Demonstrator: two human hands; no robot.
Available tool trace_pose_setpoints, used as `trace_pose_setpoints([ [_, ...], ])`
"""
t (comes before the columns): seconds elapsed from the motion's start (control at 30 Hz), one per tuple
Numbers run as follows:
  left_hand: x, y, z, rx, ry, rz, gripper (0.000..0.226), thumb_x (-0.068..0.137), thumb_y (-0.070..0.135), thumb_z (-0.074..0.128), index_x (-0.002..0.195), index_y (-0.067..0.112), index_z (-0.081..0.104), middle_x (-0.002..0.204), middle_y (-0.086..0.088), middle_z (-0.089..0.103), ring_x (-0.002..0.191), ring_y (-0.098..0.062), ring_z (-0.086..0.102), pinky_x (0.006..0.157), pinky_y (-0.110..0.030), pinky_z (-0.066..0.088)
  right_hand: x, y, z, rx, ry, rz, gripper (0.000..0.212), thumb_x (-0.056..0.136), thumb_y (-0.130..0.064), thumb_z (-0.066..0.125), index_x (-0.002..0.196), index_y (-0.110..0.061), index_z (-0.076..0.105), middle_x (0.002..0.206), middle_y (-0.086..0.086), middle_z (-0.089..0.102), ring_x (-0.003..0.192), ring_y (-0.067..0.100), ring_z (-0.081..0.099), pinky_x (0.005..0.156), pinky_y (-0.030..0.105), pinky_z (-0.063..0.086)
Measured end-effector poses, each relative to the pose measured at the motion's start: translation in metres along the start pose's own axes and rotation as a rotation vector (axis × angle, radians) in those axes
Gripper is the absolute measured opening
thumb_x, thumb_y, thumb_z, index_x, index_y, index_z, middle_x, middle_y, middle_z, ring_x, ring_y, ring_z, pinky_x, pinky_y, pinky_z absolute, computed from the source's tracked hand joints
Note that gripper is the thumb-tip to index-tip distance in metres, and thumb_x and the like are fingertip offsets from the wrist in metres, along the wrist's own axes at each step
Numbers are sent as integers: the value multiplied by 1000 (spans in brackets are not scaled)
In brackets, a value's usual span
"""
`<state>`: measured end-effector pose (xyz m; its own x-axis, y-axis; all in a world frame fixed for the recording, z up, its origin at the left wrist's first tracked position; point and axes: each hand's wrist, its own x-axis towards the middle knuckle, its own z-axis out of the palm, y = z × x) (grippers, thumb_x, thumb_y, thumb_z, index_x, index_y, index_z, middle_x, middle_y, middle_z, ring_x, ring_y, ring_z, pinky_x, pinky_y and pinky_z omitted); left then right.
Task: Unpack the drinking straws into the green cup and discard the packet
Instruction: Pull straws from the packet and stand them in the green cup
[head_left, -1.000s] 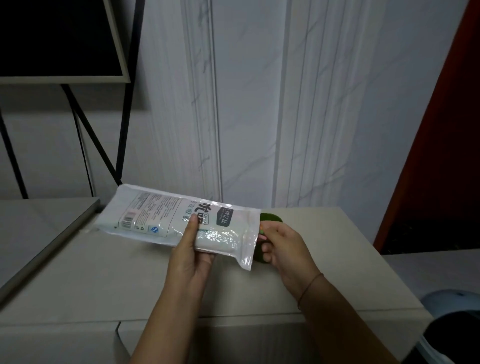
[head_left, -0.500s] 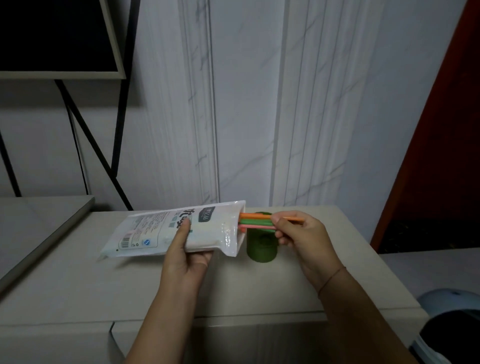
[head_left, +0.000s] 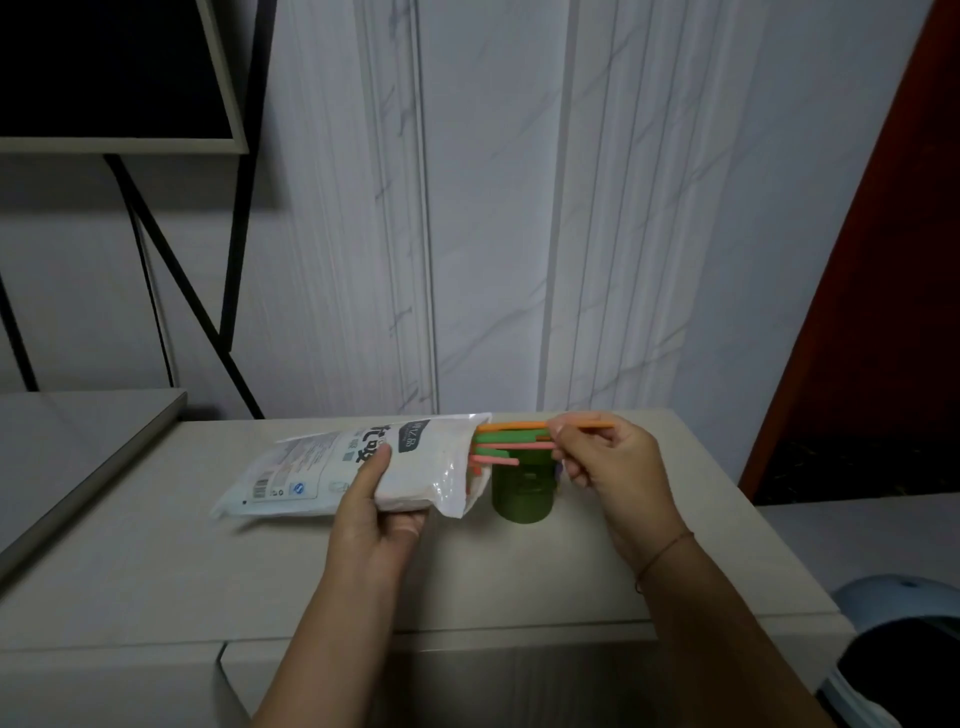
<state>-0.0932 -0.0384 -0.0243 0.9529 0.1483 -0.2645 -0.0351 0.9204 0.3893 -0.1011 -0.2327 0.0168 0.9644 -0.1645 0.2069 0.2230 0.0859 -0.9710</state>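
- While lying nearly level over the counter (head_left: 156, 545), the white packet (head_left: 332, 467) is pointing its open mouth to the right.
- The left hand (head_left: 379, 519) is gripping the packet near that mouth, thumb on top and fingers curled beneath.
- Orange, green and pink straws (head_left: 511, 439) are sticking out of the mouth, crossing over the green cup (head_left: 522, 493), which is standing upright on the counter.
- The right hand (head_left: 608, 462) is pinching the straws' right ends.
- A pale blue bin (head_left: 883, 603) is sitting at the near right.

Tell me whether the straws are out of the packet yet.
Only partly: the straws stick out of the open end of the packet, pinched by the right hand, their other ends inside it.
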Motion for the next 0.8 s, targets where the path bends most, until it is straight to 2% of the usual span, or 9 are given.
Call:
trace_pose_setpoints([
  [0.13, 4, 5, -3, -28, 57, 33, 50, 83, 2, 65, 131, 15, 54, 107, -9, 73, 92, -23, 72, 75, -51, 56, 6, 3, -4, 84, 70, 22, 8, 88, -9, 60, 83, -5, 65, 53, 1, 56, 44, 7, 48, 44, 17, 43],
  [0.27, 2, 0, -1, -25, 74, 34, 52, 83, 1, 65, 130, 16, 54, 115, -9, 70, 100, -24, 70, 75, -54, 55, 11, 12, 7, 461, 18, 195, 5, 90, -7, 56, 87, -6, 60, 63, 4, 51, 50, 6, 51, 48, 16, 45],
  [0.33, 2, -3, -1, -29, 69, 38, 52, 83, 1, 64, 131, 17, 53, 116, -9, 70, 103, -24, 68, 77, -55, 54, 11, 17, 13, 537, -15, 247, 4, 90, -7, 57, 91, -4, 60, 68, 4, 52, 54, 5, 52, 50, 15, 46],
  [0.43, 0, -6, 2, -39, 24, 42, 50, 83, 4, 66, 130, 17, 53, 113, -9, 72, 102, -25, 70, 87, -55, 52, 8, 20, 22, 477, -44, 258, 7, 88, -7, 59, 91, -2, 61, 70, 6, 56, 56, 6, 54, 52, 15, 48],
  [0.53, -2, -10, 5, -27, 3, 46, 51, 80, 9, 69, 128, 17, 54, 110, -10, 73, 95, -24, 72, 95, -53, 50, 5, 21, 28, 296, -57, 213, 7, 87, -11, 62, 86, -3, 62, 66, 6, 57, 57, 9, 53, 57, 19, 50],
  [0.63, 1, -8, 3, -15, 37, 50, 55, 78, 5, 69, 129, 17, 53, 110, -10, 73, 92, -24, 73, 88, -53, 53, 5, 20, 26, 220, -60, 176, 12, 85, -13, 65, 86, -1, 64, 63, 5, 56, 58, 10, 52, 62, 21, 50],
  [0.8, 6, 3, -1, -38, 105, 55, 50, 84, 0, 64, 130, 17, 54, 112, -9, 71, 97, -24, 70, 73, -52, 56, 14, 13, 15, 465, 17, 164, 11, 88, -8, 57, 85, -1, 64, 65, 5, 49, 47, 4, 47, 44, 13, 40],
])
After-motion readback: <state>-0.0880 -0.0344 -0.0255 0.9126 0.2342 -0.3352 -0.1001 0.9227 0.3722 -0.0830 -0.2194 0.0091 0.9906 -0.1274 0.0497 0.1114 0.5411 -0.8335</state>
